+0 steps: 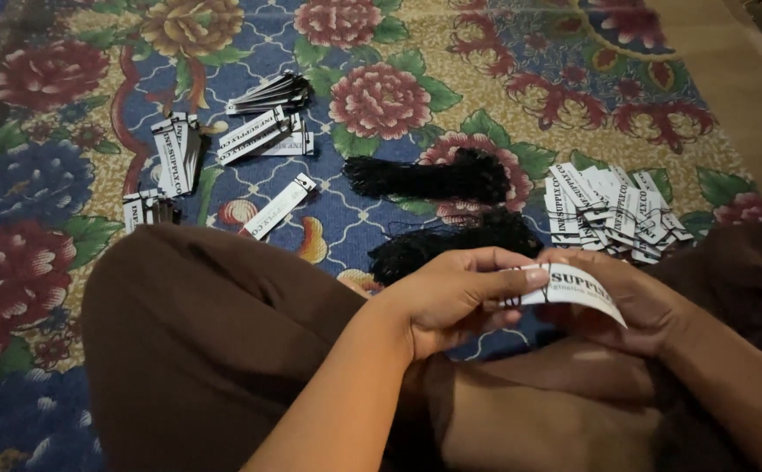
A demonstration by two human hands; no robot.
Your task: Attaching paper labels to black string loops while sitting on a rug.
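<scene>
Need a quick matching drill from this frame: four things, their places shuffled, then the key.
Things:
1. white tag
2. loose tag pile
3. black string bundle
4. single tag

Places:
A. on the mat, centre, above the hands
B. held between left hand and right hand
C. lying alone on the mat, left of centre
D. on the mat, right side

Pairs: 1-B, 2-D, 3-A, 4-C

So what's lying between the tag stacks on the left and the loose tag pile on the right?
Two bundles of black string on the floral rug, in the head view.
</scene>
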